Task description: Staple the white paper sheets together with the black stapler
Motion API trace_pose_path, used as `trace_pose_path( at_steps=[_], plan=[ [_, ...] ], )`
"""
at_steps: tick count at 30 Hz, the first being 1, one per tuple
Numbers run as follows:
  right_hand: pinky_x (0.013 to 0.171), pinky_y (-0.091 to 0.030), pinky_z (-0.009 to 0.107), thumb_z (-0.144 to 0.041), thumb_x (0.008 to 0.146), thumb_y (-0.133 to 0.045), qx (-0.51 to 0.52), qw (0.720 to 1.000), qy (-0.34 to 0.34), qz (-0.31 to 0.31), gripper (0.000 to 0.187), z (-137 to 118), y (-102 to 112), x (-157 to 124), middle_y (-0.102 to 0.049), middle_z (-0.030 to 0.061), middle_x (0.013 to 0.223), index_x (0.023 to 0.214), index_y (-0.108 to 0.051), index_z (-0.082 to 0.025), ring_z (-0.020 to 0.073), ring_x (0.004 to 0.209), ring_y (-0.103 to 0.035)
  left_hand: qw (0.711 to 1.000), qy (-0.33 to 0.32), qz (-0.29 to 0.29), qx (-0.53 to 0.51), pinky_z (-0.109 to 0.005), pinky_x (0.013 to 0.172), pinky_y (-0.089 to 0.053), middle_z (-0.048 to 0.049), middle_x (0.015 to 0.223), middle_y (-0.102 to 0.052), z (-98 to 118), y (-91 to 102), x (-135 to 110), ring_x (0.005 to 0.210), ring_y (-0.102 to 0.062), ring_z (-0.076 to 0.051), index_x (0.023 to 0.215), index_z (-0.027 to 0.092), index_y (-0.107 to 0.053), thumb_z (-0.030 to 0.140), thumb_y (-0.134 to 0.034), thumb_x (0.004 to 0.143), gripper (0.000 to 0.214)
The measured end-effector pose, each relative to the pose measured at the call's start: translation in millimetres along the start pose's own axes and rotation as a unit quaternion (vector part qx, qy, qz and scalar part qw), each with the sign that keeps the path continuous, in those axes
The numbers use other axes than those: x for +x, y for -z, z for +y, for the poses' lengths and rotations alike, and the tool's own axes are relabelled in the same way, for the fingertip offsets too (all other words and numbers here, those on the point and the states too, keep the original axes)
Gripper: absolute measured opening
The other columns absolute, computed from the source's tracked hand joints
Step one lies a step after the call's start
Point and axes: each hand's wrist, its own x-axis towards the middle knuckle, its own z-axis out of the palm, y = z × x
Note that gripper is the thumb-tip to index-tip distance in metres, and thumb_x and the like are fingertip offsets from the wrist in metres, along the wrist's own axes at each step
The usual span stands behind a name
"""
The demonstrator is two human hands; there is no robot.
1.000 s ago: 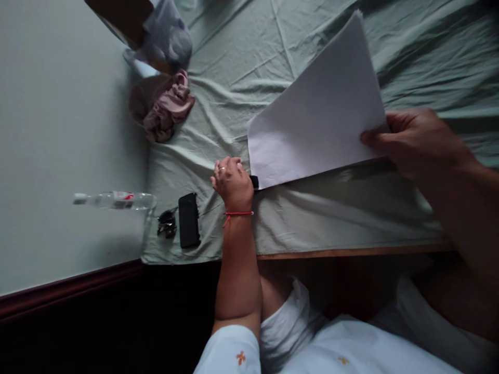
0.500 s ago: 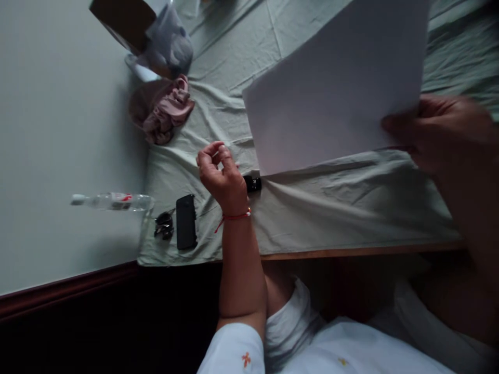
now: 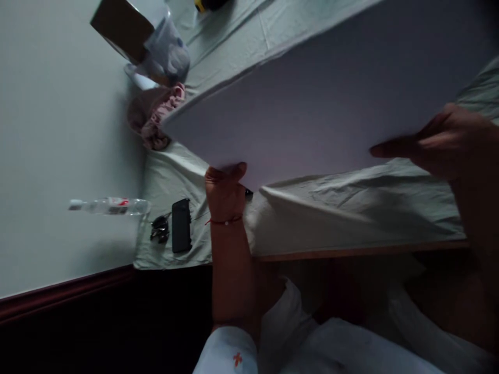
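A large white sheet of paper (image 3: 319, 98) is held up above the green cloth-covered table (image 3: 351, 208), filling much of the view. My left hand (image 3: 224, 189) grips its lower left edge, thumb on top. My right hand (image 3: 440, 143), blurred, pinches its right edge. A small black object (image 3: 248, 194) lies on the cloth just right of my left hand, mostly hidden.
A black phone (image 3: 181, 226) and dark sunglasses (image 3: 159, 228) lie near the table's left front corner. A clear plastic bottle (image 3: 109, 206) lies beside them. Pink cloth (image 3: 156, 122), a brown box (image 3: 120, 23) and a plastic bag (image 3: 167, 49) sit at the back left.
The paper has risen off the cloth and swung toward the camera. My left hand let go of the small black object and took the sheet's lower left edge.
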Motion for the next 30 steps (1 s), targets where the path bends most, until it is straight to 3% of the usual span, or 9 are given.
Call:
trace_pose_path(
  at_steps=[3, 8, 13, 16, 18, 20, 25, 28, 30],
  plan=[
    [0.084, -0.046, 0.035, 0.0, 0.061, -0.066, -0.007, 1.0, 0.013, 0.0, 0.018, -7.2, 0.1, -4.6, -0.06, -0.0038, 0.073, 0.064, -0.063, -0.017, 0.0103, 0.077, -0.058, 1.0, -0.021, 0.02, 0.003, -0.038, 0.105, -0.053, 0.0025, 0.085, -0.073, 5.7, 2.8, -11.5, 0.098, -0.071, -0.018, 0.086, 0.027, -0.074, 0.02, -0.092, 0.058, 0.034],
    [0.083, -0.045, 0.032, -0.011, 0.062, -0.069, 0.007, 0.997, 0.067, 0.032, 0.011, -0.8, -3.1, -9.2, -0.062, -0.0029, 0.084, 0.067, -0.063, -0.017, 0.0115, 0.084, -0.058, 0.998, -0.021, 0.049, 0.016, -0.038, 0.102, -0.053, 0.002, 0.088, -0.073, 6.7, 9.0, -30.6, 0.1, -0.069, -0.019, 0.079, 0.028, -0.073, 0.027, -0.094, 0.059, 0.03],
    [0.078, -0.046, 0.031, -0.019, 0.064, -0.07, 0.021, 0.998, 0.038, -0.035, 0.015, 16.1, -6.5, 4.9, -0.063, 0.001, 0.09, 0.079, -0.067, -0.018, 0.0121, 0.08, -0.058, 0.993, 0.036, 0.063, 0.091, -0.031, 0.092, -0.056, -0.0009, 0.09, -0.073, -16.9, 13.0, -33.4, 0.09, -0.068, -0.017, 0.085, 0.024, -0.074, 0.039, -0.09, 0.066, 0.029],
    [0.074, -0.045, 0.03, -0.024, 0.068, -0.068, 0.018, 1.0, 0.006, 0.022, 0.02, 19.6, -10.6, 14.1, -0.062, 0.0009, 0.09, 0.087, -0.067, -0.018, 0.0113, 0.075, -0.057, 0.986, 0.066, 0.032, 0.151, -0.032, 0.091, -0.056, -0.0031, 0.095, -0.075, -33.5, 11.9, -34.0, 0.091, -0.069, -0.019, 0.094, 0.023, -0.074, 0.043, -0.084, 0.072, 0.032],
    [0.072, -0.044, 0.029, -0.022, 0.068, -0.067, 0.03, 0.998, 0.014, 0.055, 0.029, 17.6, -14.7, 18.3, -0.062, -0.0008, 0.092, 0.097, -0.066, -0.02, 0.0105, 0.075, -0.056, 0.983, 0.075, 0.047, 0.159, -0.033, 0.092, -0.056, -0.0036, 0.096, -0.076, -40.6, 9.3, -36.1, 0.093, -0.07, -0.02, 0.095, 0.022, -0.074, 0.042, -0.082, 0.073, 0.03],
    [0.07, -0.043, 0.026, -0.019, 0.071, -0.064, 0.034, 0.996, 0.028, 0.074, 0.033, 14.5, -20.1, 21.5, -0.062, -0.0025, 0.093, 0.104, -0.065, -0.022, 0.0088, 0.074, -0.055, 0.984, 0.088, 0.064, 0.142, -0.036, 0.095, -0.055, -0.0045, 0.097, -0.076, -44.0, 5.8, -38.7, 0.097, -0.07, -0.021, 0.096, 0.021, -0.075, 0.04, -0.08, 0.074, 0.03],
    [0.059, -0.037, 0.02, -0.023, 0.078, -0.057, -0.092, 0.986, 0.051, 0.128, 0.026, 10.4, -30.9, 26.1, -0.058, -0.0049, 0.08, 0.102, -0.065, -0.023, 0.0039, 0.064, -0.047, 0.984, 0.157, 0.059, 0.058, -0.041, 0.098, -0.055, -0.0076, 0.1, -0.077, -39.7, 1.3, -41.4, 0.103, -0.071, -0.025, 0.094, 0.019, -0.074, 0.038, -0.083, 0.071, 0.031],
    [0.05, -0.031, 0.019, -0.027, 0.079, -0.055, -0.126, 0.981, 0.045, 0.14, 0.025, 6.5, -30.4, 23.1, -0.056, -0.0051, 0.076, 0.102, -0.065, -0.025, 0.0037, 0.06, -0.044, 0.984, 0.167, 0.061, 0.032, -0.034, 0.09, -0.058, -0.0065, 0.104, -0.077, -32.9, 2.0, -42.6, 0.101, -0.071, -0.021, 0.096, 0.02, -0.071, 0.034, -0.085, 0.069, 0.033],
    [0.046, -0.025, 0.018, -0.028, 0.079, -0.054, -0.143, 0.976, 0.015, 0.164, 0.023, 2.3, -28.1, 19.2, -0.056, -0.0052, 0.074, 0.099, -0.065, -0.027, 0.0031, 0.057, -0.043, 0.982, 0.175, 0.06, 0.043, -0.025, 0.071, -0.057, -0.0033, 0.096, -0.076, -28.4, 2.4, -45.3, 0.084, -0.071, -0.016, 0.097, 0.021, -0.069, 0.031, -0.088, 0.066, 0.037]
  ],
)
